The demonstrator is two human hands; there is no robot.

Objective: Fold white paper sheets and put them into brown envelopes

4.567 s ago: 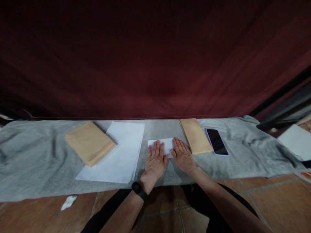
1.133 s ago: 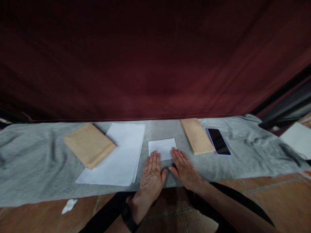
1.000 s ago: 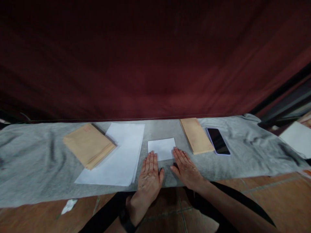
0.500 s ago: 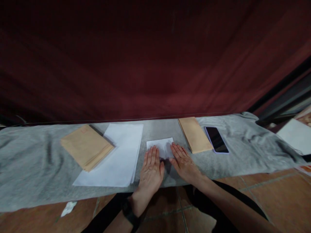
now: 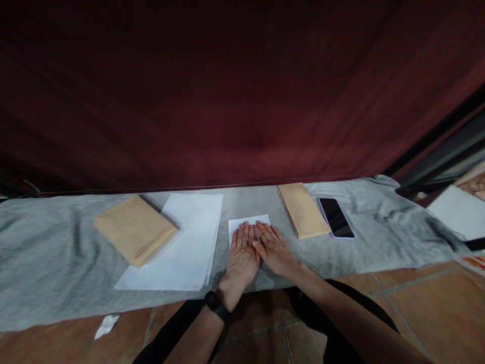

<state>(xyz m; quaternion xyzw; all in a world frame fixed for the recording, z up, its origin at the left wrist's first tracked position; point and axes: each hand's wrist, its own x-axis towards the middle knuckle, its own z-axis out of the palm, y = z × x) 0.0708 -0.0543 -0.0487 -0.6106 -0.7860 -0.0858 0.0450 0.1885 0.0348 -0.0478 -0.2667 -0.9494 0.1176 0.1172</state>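
A small folded white paper (image 5: 248,222) lies on the grey cloth (image 5: 56,253) in front of me. My left hand (image 5: 241,255) rests flat on its near half, fingers stretched out, a black band on the wrist. Beside it, my right hand (image 5: 273,247) also lies flat on the paper, fingers together and touching the left hand. Only the paper's far edge shows past the fingertips.
A stack of white sheets (image 5: 182,242) lies left of my hands, with tan envelopes (image 5: 134,235) on its left corner. Another tan envelope pile (image 5: 302,209) and a dark phone (image 5: 335,217) lie to the right. A dark red curtain (image 5: 242,91) hangs behind. Tiled floor (image 5: 417,303) lies below.
Both hands slid forward from the paper's near edge onto it and came together, covering most of it. The paper looks smaller than a second ago.
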